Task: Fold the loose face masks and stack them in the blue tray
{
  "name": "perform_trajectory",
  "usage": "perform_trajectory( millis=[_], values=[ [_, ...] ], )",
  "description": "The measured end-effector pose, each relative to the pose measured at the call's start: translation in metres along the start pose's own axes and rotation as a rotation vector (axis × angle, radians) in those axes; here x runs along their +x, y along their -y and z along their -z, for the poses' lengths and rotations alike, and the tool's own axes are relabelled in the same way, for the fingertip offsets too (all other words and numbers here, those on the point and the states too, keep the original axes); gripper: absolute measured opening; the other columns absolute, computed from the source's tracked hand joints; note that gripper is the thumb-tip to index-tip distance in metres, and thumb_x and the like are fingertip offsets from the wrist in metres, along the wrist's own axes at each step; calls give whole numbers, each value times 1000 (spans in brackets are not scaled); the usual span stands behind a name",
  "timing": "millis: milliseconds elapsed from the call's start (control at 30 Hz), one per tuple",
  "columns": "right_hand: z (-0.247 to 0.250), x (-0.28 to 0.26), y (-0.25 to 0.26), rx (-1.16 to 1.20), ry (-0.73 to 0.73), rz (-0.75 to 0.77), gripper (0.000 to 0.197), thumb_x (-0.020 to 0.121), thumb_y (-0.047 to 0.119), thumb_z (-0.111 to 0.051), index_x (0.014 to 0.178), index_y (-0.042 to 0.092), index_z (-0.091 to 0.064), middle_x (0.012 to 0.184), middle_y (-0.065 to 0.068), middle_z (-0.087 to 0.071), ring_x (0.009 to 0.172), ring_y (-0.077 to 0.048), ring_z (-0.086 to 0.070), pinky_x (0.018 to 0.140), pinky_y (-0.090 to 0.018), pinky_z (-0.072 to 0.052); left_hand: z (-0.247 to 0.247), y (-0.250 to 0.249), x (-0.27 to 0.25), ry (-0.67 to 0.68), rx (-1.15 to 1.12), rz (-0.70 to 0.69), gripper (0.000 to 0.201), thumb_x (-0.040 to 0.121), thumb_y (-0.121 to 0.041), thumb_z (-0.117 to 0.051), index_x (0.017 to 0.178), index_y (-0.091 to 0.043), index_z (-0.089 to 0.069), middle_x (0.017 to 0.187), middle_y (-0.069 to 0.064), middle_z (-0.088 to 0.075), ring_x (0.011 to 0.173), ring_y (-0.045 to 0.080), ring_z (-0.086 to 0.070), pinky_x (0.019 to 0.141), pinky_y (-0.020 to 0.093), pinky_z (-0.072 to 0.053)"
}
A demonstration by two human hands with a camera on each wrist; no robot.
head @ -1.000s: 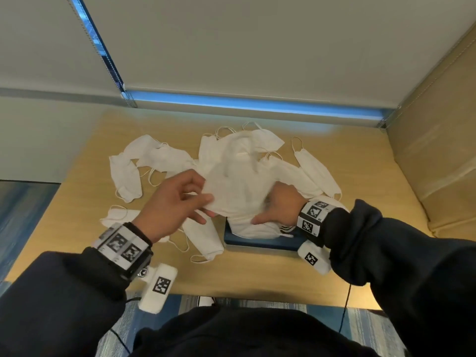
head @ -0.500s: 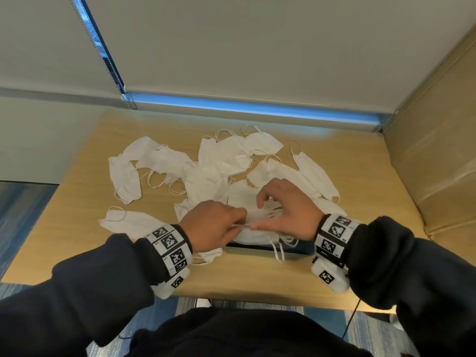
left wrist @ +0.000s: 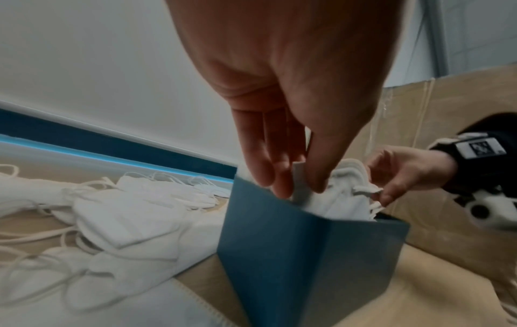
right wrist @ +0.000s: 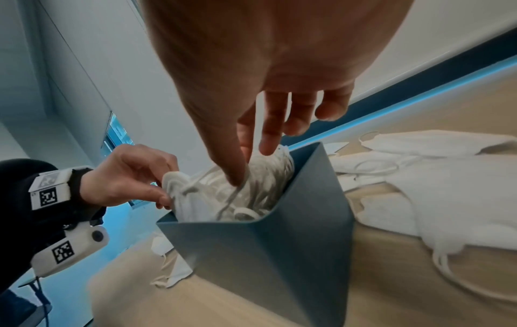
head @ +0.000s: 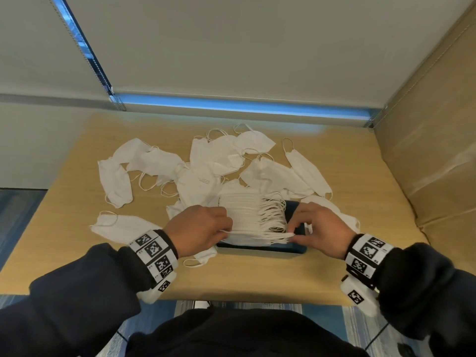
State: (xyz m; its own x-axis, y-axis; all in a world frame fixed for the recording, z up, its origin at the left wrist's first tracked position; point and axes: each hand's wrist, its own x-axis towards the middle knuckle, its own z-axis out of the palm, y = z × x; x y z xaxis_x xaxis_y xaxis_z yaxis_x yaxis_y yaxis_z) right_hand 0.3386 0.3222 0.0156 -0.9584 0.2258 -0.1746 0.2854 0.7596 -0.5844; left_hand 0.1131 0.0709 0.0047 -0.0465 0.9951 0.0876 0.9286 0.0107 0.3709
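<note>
The blue tray (head: 260,249) sits near the table's front edge and holds a row of folded white masks (head: 244,204), their ear loops trailing to the right. Both hands hold one folded mask (head: 255,235) at the tray's front. My left hand (head: 221,229) pinches its left end between thumb and fingers (left wrist: 316,177), just inside the tray wall (left wrist: 293,254). My right hand (head: 296,231) pinches its right end by the ear loops (right wrist: 232,197), with the thumb dipping inside the tray (right wrist: 279,254). Several loose masks (head: 154,163) lie spread behind and to the left.
More loose masks (head: 304,171) lie to the right of the tray, and one (head: 123,225) under my left wrist. A tan padded wall (head: 432,150) bounds the table on the right. A white blind hangs behind it. The table's front edge is near my body.
A second ago both hands held a mask up over the pile. They have since come down and moved apart, bringing the folded mask to the tray's front.
</note>
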Motion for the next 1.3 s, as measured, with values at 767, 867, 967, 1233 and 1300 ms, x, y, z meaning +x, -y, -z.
perform_trajectory(
  millis=[767, 867, 967, 1233, 1300],
  values=[
    [-50, 49, 51, 1458, 83, -768, 50, 93, 37, -70, 134, 10, -63, 125, -16, -71, 118, -34, -67, 111, -50, -46, 5, -7, -1, 89, -1153, 952, 37, 87, -40, -77, 114, -16, -70, 102, 11, -77, 90, 25, -77, 78, 44, -64],
    [-51, 49, 47, 1517, 43, -758, 52, 95, 41, -67, 136, 11, -62, 128, -16, -69, 120, -35, -66, 110, -51, -46, -1, -11, -4, 123, -1060, 899, 50, 79, -27, -87, 123, -21, -63, 109, 1, -74, 92, 13, -76, 76, 38, -64],
    [-48, 48, 49, 1622, 45, -750, 48, 102, 43, -54, 135, 8, -62, 131, -18, -68, 122, -35, -64, 110, -51, -45, -3, -8, -6, 121, -1054, 883, 59, 78, -23, -88, 131, -16, -60, 113, 3, -74, 95, 14, -75, 79, 40, -64],
    [-50, 50, 46, 1678, 120, -736, 57, 101, 51, -51, 140, 10, -59, 136, -19, -64, 127, -38, -60, 116, -55, -38, -1, -7, -6, 167, -1012, 821, 80, 75, -21, -90, 142, -26, -48, 115, 7, -67, 99, 17, -73, 80, 38, -64],
    [-50, 50, 43, 1651, 107, -737, 56, 100, 51, -53, 139, 11, -60, 134, -18, -66, 125, -37, -62, 115, -55, -39, -1, -6, -6, 175, -975, 802, 89, 73, -24, -92, 146, -32, -41, 118, 4, -65, 99, 16, -73, 81, 38, -64]
  ],
)
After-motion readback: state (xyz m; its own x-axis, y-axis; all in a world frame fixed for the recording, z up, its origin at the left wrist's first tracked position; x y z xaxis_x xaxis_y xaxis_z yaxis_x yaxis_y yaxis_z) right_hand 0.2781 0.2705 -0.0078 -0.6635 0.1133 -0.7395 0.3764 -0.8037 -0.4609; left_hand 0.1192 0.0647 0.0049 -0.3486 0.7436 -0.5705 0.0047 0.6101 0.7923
